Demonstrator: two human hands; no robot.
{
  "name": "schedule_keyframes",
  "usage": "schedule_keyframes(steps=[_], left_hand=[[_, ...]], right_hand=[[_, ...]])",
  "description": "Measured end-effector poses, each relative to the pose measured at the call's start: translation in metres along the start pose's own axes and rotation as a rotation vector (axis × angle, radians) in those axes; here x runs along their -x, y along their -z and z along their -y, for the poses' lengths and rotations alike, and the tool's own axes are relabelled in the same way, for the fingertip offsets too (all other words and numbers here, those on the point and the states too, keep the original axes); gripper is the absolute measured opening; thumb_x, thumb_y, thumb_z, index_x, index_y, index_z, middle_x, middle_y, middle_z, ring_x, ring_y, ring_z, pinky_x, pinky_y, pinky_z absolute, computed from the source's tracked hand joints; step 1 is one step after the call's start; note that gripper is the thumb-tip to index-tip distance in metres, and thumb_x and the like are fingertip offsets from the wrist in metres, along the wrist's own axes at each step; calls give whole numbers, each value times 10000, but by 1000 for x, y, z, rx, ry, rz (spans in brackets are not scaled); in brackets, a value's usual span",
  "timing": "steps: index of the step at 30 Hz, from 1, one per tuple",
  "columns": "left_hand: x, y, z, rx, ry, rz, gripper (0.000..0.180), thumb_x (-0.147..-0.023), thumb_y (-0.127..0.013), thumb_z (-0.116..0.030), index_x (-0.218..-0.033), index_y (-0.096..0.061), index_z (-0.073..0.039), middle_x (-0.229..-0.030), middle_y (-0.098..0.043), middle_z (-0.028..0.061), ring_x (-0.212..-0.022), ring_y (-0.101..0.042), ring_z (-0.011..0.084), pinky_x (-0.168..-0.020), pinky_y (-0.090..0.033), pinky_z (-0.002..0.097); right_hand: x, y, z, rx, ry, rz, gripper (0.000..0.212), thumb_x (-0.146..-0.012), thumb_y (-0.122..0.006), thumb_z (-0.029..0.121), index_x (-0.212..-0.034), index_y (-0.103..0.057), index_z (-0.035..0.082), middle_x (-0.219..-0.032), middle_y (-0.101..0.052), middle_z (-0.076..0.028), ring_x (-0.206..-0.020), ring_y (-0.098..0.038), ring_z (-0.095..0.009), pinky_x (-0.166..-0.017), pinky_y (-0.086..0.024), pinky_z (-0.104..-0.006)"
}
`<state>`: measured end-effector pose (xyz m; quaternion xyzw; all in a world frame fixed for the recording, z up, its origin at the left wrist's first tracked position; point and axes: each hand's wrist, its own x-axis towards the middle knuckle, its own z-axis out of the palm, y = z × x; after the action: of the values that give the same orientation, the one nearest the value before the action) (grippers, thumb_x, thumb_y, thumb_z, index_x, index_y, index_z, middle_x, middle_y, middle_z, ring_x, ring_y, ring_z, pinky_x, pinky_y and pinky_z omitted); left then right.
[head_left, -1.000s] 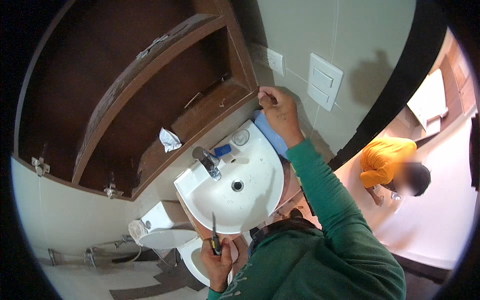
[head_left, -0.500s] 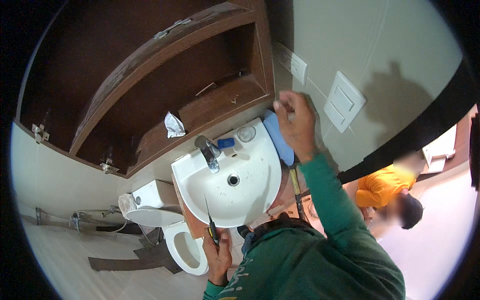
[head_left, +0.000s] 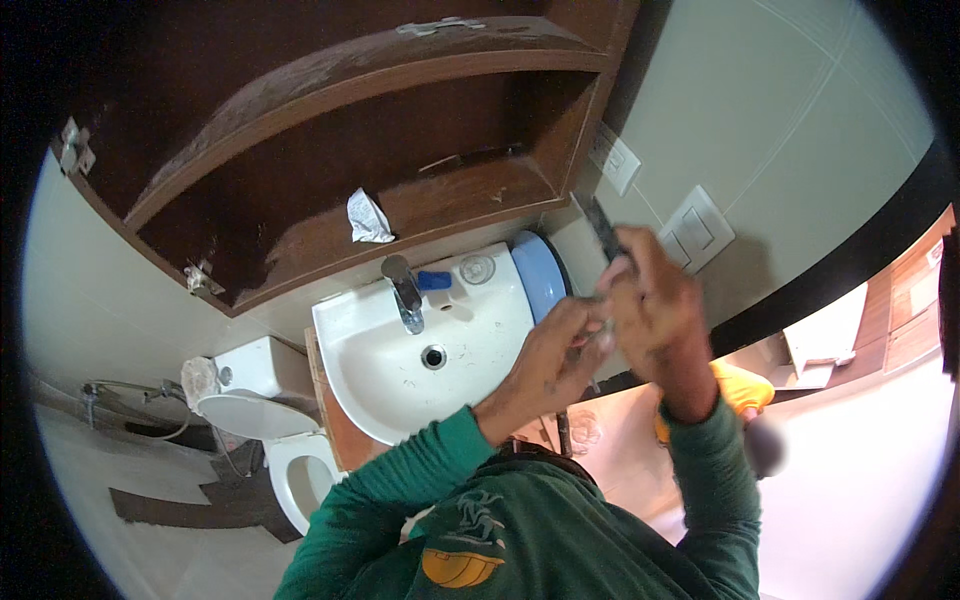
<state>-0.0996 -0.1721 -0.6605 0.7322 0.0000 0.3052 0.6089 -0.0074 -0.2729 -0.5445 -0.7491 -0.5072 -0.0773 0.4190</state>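
Note:
My right hand (head_left: 655, 310) is closed around a dark, narrow, bar-like thing (head_left: 600, 228), which points up toward the cabinet corner; motion blurs it and I cannot make out its kind. Right beside it, my left hand (head_left: 560, 360) has its fingers drawn together, close to the right palm. What those fingers hold, if anything, is hidden. Both hands are over the right side of the white washbasin (head_left: 480, 340), in front of a blue plastic basin (head_left: 540, 275) tucked between washbasin and wall.
An open brown cabinet (head_left: 400, 150) spans the wall above, with crumpled paper (head_left: 368, 217) on its ledge. A chrome faucet (head_left: 402, 290) and a blue block (head_left: 434, 281) sit on the washbasin. Wall switches (head_left: 700, 230) are at right, a toilet (head_left: 300, 470) at left. Someone in yellow (head_left: 735, 395) is low at right.
My left hand has come up from the washbasin's front to my right hand; the thin-bladed tool it held no longer shows clearly. My right hand, bare before, now grips a dark bar.

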Motion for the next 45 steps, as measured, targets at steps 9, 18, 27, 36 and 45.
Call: schedule_keyframes(steps=[9, 18, 27, 36, 45], left_hand=[[-93, -19, 51, 862, 510, -493, 338, -1031, -623, -193, -1337, -534, -78, -1132, -678, 67, -853, -632, 164, -681, -564, 328], [-107, -8, 58, 852, 470, -554, 199, -1019, -636, -165, -1187, -625, -60, -1154, -685, 61, -829, -644, 162, -666, -565, 312], [-115, -10, 54, 791, 447, -624, 164, -1010, -676, -224, -1060, -669, -68, -1020, -673, 16, -808, -634, 117, -660, -559, 260], [-117, -11, 62, 724, 408, -649, 148, -995, -692, -180, -1022, -654, -40, -962, -693, 32, -738, -637, 107, -599, -546, 249], [-118, -10, 62, 694, 340, -660, 172, -1000, -680, -174, -1030, -649, -7, -953, -704, 60, -729, -633, 105, -586, -538, 250]], right_hand=[[-120, 33, 14, 1252, 642, 272, 135, -838, -636, 142, -817, -764, 106, -924, -715, -115, -974, -670, -273, -978, -458, -435], [-123, -3, -30, 1332, 684, 339, 167, -858, -637, 187, -858, -794, 129, -932, -716, -74, -1035, -632, -220, -1029, -411, -400], [-123, 5, -52, 1240, 808, 240, 176, -849, -632, 186, -851, -794, 119, -952, -714, -86, -1038, -634, -229, -1020, -417, -403], [-127, -1, -48, 1290, 802, 264, 170, -835, -643, 195, -817, -799, 131, -931, -722, -76, -1038, -636, -220, -1017, -417, -391], [-122, -12, -20, 1357, 713, 430, 191, -902, -688, 156, -1062, -770, 89, -1151, -729, -105, -1192, -627, -225, -1108, -429, -342]])
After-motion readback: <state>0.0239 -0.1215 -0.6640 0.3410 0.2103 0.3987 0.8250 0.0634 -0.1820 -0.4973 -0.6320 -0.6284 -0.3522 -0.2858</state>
